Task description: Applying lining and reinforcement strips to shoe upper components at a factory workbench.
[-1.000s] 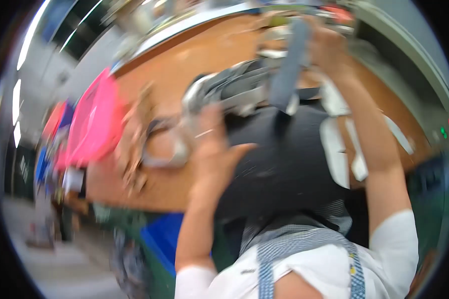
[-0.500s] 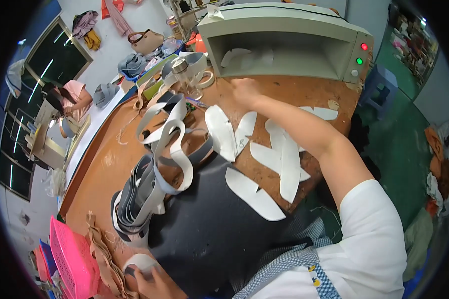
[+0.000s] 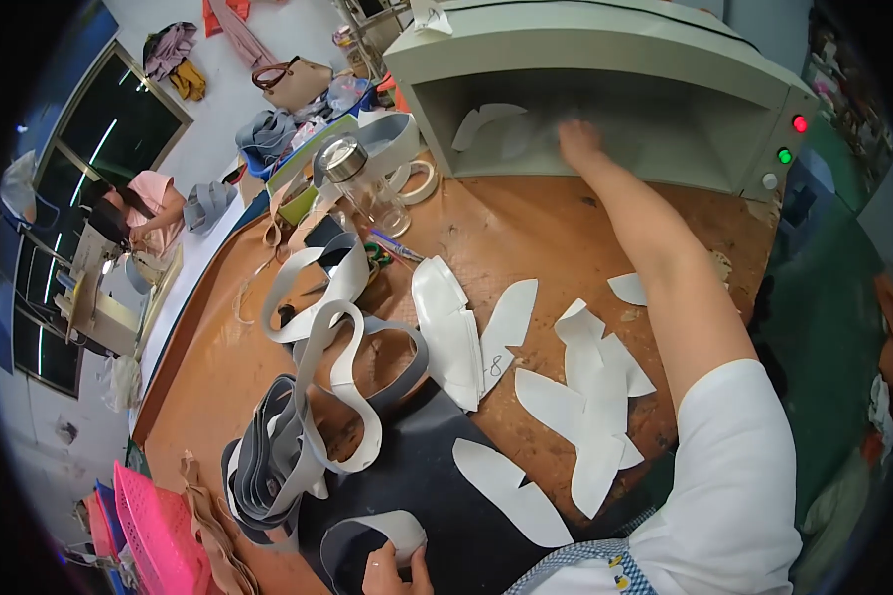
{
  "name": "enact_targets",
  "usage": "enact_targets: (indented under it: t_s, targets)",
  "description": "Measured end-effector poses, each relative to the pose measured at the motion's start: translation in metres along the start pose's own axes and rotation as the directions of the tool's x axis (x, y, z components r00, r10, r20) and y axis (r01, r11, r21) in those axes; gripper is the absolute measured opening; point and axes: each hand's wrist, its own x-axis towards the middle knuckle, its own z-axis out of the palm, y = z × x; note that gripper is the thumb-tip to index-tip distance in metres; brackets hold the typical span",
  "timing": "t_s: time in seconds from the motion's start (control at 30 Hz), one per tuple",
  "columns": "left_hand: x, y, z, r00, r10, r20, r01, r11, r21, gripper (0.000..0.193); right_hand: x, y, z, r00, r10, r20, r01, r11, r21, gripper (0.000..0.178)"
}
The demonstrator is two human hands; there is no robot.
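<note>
At the lower edge, my left hand (image 3: 397, 573) pinches the rim of a looped band (image 3: 387, 524), whitish outside and dark grey inside. It is over a black sheet (image 3: 417, 486). My right hand (image 3: 580, 144) reaches into the open front of a grey-green box machine (image 3: 605, 45); its fingers are too small and blurred to read. Left of that hand, a curved white piece (image 3: 486, 117) lies inside the machine. Under and beside my right forearm are flat white cut pieces (image 3: 595, 397), some overlapping. One notched white piece (image 3: 506, 486) rests on the black sheet.
A bundle of looped grey-white bands (image 3: 278, 446) occupies the left of the brown table. Behind it stand a glass jar (image 3: 362, 183) and a tape roll (image 3: 422, 183). A pink basket (image 3: 154, 531) is at lower left. Another person (image 3: 154, 203) sits at a sewing machine.
My right hand has gone from the table in front of the machine into its opening. My left hand has come rightward with the looped band, now over the black sheet. The view has shifted.
</note>
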Motion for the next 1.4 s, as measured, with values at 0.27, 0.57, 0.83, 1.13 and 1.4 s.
enact_targets:
  t_s: [0.27, 0.57, 0.83, 1.13, 1.4]
  targets:
    - [0.018, 0.011, 0.015, 0.998, 0.062, -0.012, -0.061, 0.998, 0.031, 0.028, 0.016, -0.003, 0.012, 0.948, -0.317, 0.030, 0.316, 0.925, -0.212, 0.014]
    - [0.007, 0.010, 0.008, 0.991, 0.127, 0.037, -0.130, 0.990, 0.062, 0.035, 0.017, 0.032, -0.009, 0.950, -0.302, -0.085, 0.293, 0.951, -0.101, 0.012]
    - [0.008, 0.016, -0.029, 0.997, -0.023, -0.068, 0.026, 0.999, 0.042, 0.036, -0.027, -0.007, -0.222, 0.760, -0.446, 0.473, -0.054, 0.682, 0.729, 0.023]
    - [0.067, 0.068, -0.028, 0.954, 0.291, -0.068, -0.271, 0.745, -0.610, 0.062, -0.182, -0.088, -0.380, 0.352, -0.848, 0.397, 0.086, 0.451, 0.888, 0.017]
    - [0.007, 0.057, -0.027, 0.969, 0.118, 0.216, 0.172, 0.302, -0.938, 0.019, -0.301, -0.121, -0.386, 0.566, -0.807, 0.170, 0.103, 0.273, 0.956, 0.049]
